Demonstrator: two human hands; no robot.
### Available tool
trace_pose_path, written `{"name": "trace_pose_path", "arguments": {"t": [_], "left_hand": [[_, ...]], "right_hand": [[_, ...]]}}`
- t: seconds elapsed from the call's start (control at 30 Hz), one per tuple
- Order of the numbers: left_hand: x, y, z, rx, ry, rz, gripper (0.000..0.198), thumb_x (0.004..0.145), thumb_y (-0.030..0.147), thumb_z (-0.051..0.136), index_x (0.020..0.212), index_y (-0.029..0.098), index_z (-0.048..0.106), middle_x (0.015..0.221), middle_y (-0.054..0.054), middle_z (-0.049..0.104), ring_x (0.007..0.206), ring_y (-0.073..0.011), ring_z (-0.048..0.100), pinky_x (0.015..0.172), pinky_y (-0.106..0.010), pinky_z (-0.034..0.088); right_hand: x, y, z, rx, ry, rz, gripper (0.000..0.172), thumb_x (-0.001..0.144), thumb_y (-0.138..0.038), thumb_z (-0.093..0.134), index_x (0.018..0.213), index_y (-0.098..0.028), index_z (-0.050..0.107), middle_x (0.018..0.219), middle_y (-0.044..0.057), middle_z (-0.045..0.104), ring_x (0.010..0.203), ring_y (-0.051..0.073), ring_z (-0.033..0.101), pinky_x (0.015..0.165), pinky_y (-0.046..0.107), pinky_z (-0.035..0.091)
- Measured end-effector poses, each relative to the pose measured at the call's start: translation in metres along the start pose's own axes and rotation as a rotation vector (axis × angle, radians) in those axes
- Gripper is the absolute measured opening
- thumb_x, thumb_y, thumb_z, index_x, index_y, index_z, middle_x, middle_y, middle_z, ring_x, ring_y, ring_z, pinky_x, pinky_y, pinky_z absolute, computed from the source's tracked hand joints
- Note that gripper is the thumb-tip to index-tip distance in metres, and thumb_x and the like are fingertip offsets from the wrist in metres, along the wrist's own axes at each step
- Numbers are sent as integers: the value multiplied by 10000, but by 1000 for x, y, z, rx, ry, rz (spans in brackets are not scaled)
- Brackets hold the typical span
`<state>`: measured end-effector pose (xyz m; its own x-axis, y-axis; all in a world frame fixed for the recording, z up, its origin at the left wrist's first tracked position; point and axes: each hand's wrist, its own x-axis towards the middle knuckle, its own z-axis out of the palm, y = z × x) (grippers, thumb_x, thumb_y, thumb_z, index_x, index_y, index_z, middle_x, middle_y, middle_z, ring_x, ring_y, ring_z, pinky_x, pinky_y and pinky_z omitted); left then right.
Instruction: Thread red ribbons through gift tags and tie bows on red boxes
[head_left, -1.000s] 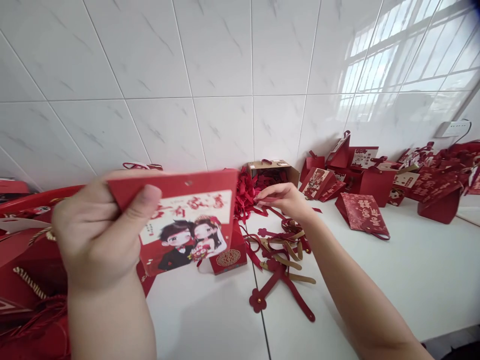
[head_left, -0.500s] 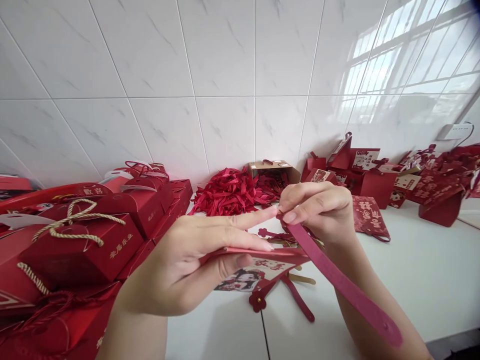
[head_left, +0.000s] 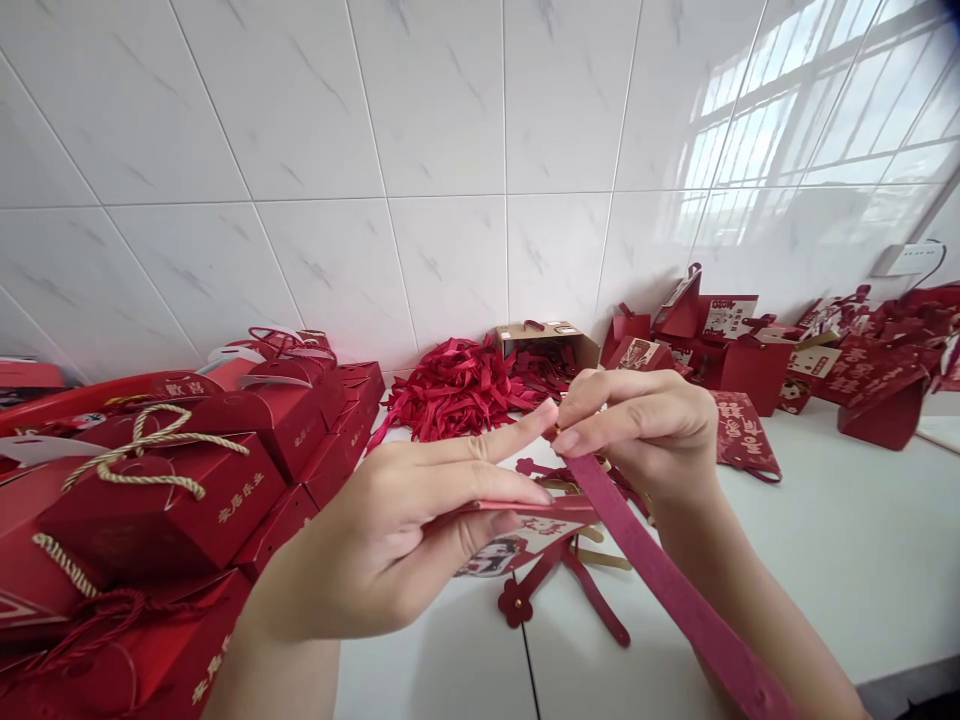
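The left hand (head_left: 397, 545) is pinching a red picture card (head_left: 529, 545); just beside it, the right hand (head_left: 645, 430) is pinching a red strap (head_left: 652, 565).

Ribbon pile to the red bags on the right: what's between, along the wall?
Head view: an open cardboard box with dark red straps inside.

Free passage over tabletop (head_left: 840, 550) right of right hand (head_left: 641, 430); stacked red boxes (head_left: 180, 515) block left.

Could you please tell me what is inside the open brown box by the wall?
The brown box holds a jumble of dark red strips; anything beneath or behind them is covered and cannot be seen.
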<state>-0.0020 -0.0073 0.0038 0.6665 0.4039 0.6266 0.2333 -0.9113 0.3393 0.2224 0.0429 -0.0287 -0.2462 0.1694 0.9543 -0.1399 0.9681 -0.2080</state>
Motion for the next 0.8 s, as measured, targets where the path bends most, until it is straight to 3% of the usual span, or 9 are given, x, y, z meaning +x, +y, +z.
{"name": "trace_pose_path", "arguments": {"t": [0.13, 0.3, 0.4, 0.47, 0.53, 0.6, 0.7, 0.8], "left_hand": [[4, -2, 5, -25, -8, 23, 361, 854, 31, 566, 1086, 271, 704, 1126, -45, 742, 1235, -246, 587, 882, -279, 587], [4, -7, 0, -119, 49, -8, 374, 858, 38, 593, 1095, 302, 712, 1053, -12, 764, 1297, -230, 529, 964, -294, 560], [2, -8, -5, -106, 200, -76, 341, 867, 87, 622, 1098, 316, 722, 1137, 13, 737, 1276, -222, 557, 1057, -328, 510], [2, -8, -5, -80, 351, -148, 264, 871, 150, 643, 1055, 312, 742, 1135, 11, 737, 1132, -224, 666, 960, -321, 579], [2, -8, -2, -49, 499, -223, 195, 865, 206, 664, 1001, 313, 754, 978, 16, 775, 888, -202, 741, 726, -289, 639], [2, -8, 3, -15, 598, -270, 166, 862, 242, 671, 986, 319, 750, 804, 31, 770, 713, -179, 728, 545, -270, 602], [4, -8, 9, 80, 628, -246, 179, 868, 235, 660, 1011, 309, 739, 757, 42, 755, 658, -151, 697, 510, -253, 556], [6, -8, 13, 170, 571, -133, 228, 861, 182, 657, 1048, 290, 731, 836, 42, 769, 684, -128, 696, 581, -226, 564]], "right_hand": [[1, 0, -1, -5, 1, -17, 411, 835, 7, 631, 1039, -325, 760, 845, -1, 733, 694, 116, 676, 585, 232, 553], [5, -1, -2, -46, 32, -11, 383, 839, -4, 632, 1013, -317, 768, 805, -3, 719, 696, 113, 664, 586, 233, 549], [7, -5, -2, -95, 111, -4, 359, 844, -24, 625, 981, -320, 774, 795, -1, 725, 708, 129, 665, 617, 264, 559], [8, -8, -1, -123, 168, -8, 328, 848, -54, 632, 976, -320, 774, 781, 4, 719, 695, 138, 651, 617, 285, 553], [9, -11, 1, -161, 194, -19, 304, 846, -78, 647, 973, -324, 773, 755, 4, 697, 694, 146, 630, 646, 314, 546], [9, -12, 3, -227, 209, -6, 295, 840, -90, 657, 952, -338, 773, 785, 6, 666, 753, 159, 617, 718, 348, 540], [9, -12, 8, -334, 210, 38, 264, 827, -121, 676, 896, -357, 771, 939, 23, 625, 944, 199, 596, 850, 406, 523], [10, -10, 12, -394, 149, 28, 220, 834, -154, 680, 854, -356, 766, 1075, 27, 606, 1084, 234, 562, 951, 463, 486]]}}
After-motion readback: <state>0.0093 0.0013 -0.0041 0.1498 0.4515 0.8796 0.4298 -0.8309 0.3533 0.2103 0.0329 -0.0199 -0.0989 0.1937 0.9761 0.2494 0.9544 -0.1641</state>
